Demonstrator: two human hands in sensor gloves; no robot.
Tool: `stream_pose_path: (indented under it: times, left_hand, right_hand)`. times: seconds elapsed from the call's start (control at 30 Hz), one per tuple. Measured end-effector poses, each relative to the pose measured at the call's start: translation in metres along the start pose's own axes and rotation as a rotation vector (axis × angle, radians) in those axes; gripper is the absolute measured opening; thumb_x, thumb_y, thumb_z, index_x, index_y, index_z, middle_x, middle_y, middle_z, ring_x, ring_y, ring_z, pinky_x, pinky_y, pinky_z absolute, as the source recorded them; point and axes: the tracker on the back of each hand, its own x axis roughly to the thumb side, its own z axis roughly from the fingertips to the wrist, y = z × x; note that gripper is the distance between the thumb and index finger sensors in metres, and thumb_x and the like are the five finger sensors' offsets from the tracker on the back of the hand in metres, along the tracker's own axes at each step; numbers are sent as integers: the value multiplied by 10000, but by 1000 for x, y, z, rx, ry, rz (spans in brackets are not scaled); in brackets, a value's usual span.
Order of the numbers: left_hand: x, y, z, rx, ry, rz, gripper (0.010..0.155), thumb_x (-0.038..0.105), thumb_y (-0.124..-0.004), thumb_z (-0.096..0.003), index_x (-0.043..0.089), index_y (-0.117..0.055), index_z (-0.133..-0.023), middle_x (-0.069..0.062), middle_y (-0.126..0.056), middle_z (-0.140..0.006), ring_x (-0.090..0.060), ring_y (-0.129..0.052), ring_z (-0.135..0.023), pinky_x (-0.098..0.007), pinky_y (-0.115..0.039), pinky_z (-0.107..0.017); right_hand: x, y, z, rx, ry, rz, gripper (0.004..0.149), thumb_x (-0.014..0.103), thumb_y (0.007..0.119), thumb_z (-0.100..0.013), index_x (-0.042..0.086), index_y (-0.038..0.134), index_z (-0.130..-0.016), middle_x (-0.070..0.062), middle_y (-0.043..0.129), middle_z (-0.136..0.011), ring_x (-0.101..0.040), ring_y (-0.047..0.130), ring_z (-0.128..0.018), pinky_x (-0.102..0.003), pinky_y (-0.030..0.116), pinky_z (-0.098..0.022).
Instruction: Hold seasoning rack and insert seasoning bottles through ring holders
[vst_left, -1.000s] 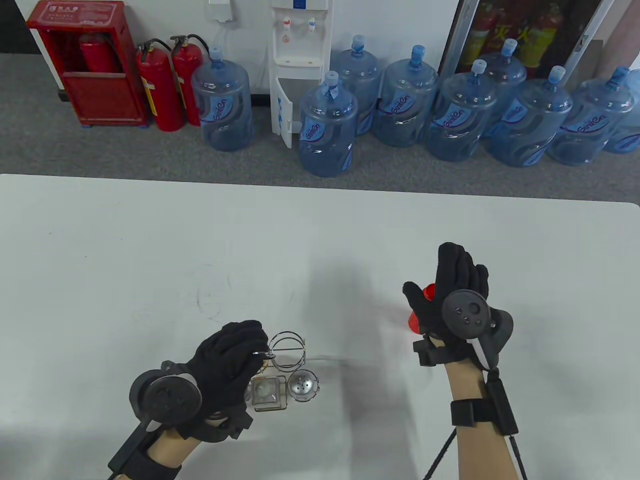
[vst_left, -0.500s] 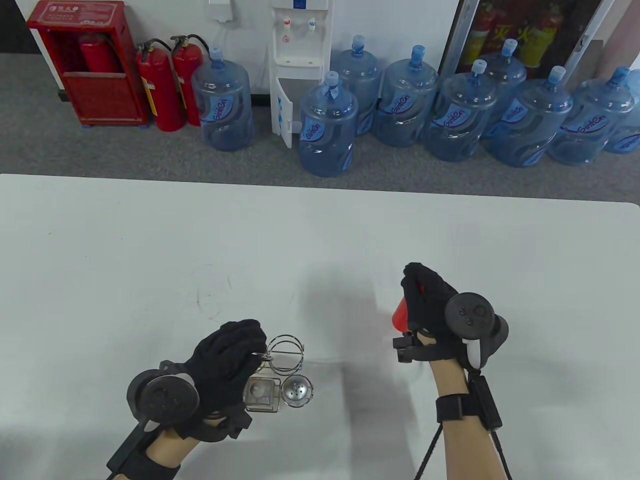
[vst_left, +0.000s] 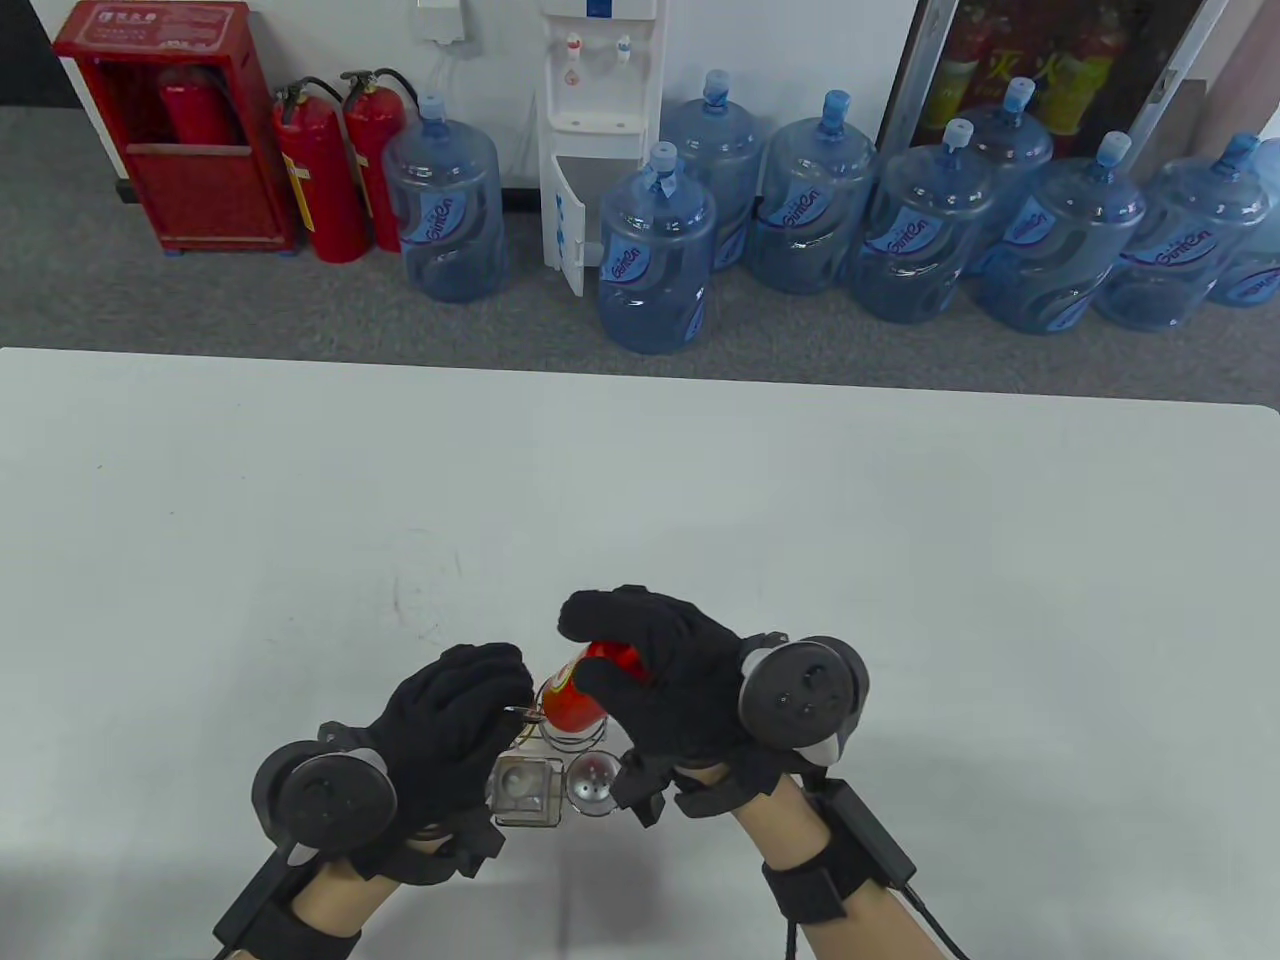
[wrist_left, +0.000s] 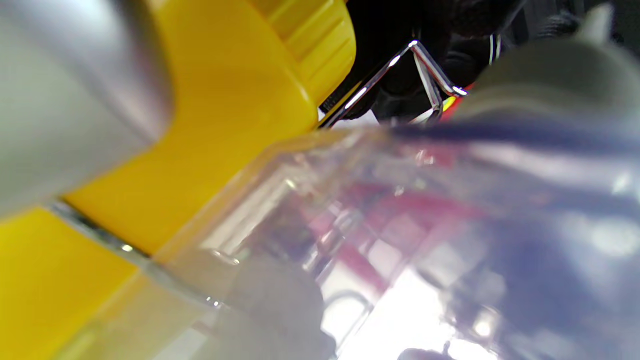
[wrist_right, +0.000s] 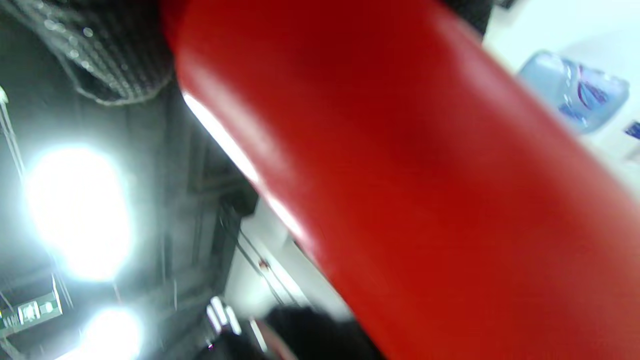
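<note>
A chrome wire seasoning rack (vst_left: 560, 738) stands near the table's front edge. My left hand (vst_left: 455, 725) grips its top handle loop. A square glass jar (vst_left: 522, 790) and a round metal-topped shaker (vst_left: 592, 782) sit in its near rings. My right hand (vst_left: 660, 680) holds a red bottle (vst_left: 585, 685), tilted, with its lower end over the far ring. The left wrist view shows the rack's wire (wrist_left: 425, 65), a clear jar (wrist_left: 400, 240) and a yellow cap (wrist_left: 210, 115) up close. The red bottle (wrist_right: 400, 175) fills the right wrist view.
The white table (vst_left: 300, 500) stretches out behind and to both sides of the rack. Beyond its far edge on the floor stand several blue water jugs (vst_left: 655, 260), a water dispenser (vst_left: 595, 130) and red fire extinguishers (vst_left: 320, 175).
My right hand has closed on the red bottle, lifted it off the table at the right and carried it left over the rack. My left hand stays on the rack's handle.
</note>
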Motion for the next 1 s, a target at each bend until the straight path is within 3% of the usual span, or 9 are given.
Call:
stream_pose_path:
  times: [0.2,0.3,0.57,0.8,1.0]
  left_hand:
    - [1,0,1,-2,-9,-3,393,521,-673,-450,354,-761,-795,124,-833,-816,-184,-911,-885,-499,-685,-711]
    - [-1,-2,1,-12,-9,-6,392,520,-676,-448,354,-763,-793,124,-837,-810,-183,-915,-879,-497,-690,-709]
    - [-1,-1,1,-7,-4,-5,393,521,-675,-449,354,-760,-794,123,-838,-809,-183,-915,-879,-497,-689,-709]
    - [-1,-2,1,-7,0,-6,392,521,-674,-449,355,-760,-794,124,-837,-810,-182,-915,-880,-497,-690,-709]
    - [-5,-2,0,-4,25,1,392,524,-674,-449,359,-759,-794,126,-838,-810,-178,-918,-879,-493,-693,-709]
  right_hand:
    - [-29,35,6,190,45,86,675,581,708,-383,288,635,-986,15,763,-953,-223,889,-809,-500,581,-728]
    - [-38,36,9,241,83,109,740,623,656,-388,297,544,-1043,-19,635,-1044,-275,768,-910,-540,489,-746]
    - [-49,-8,41,218,75,298,796,652,658,-380,311,478,-1077,-26,435,-1135,-336,534,-1046,-600,337,-765]
    - [-74,-44,92,182,68,706,798,610,599,-391,358,288,-1081,37,152,-1148,-315,278,-1103,-588,157,-782]
    - [-99,-47,115,174,152,640,816,625,625,-387,363,285,-1081,37,135,-1145,-318,248,-1099,-581,144,-783]
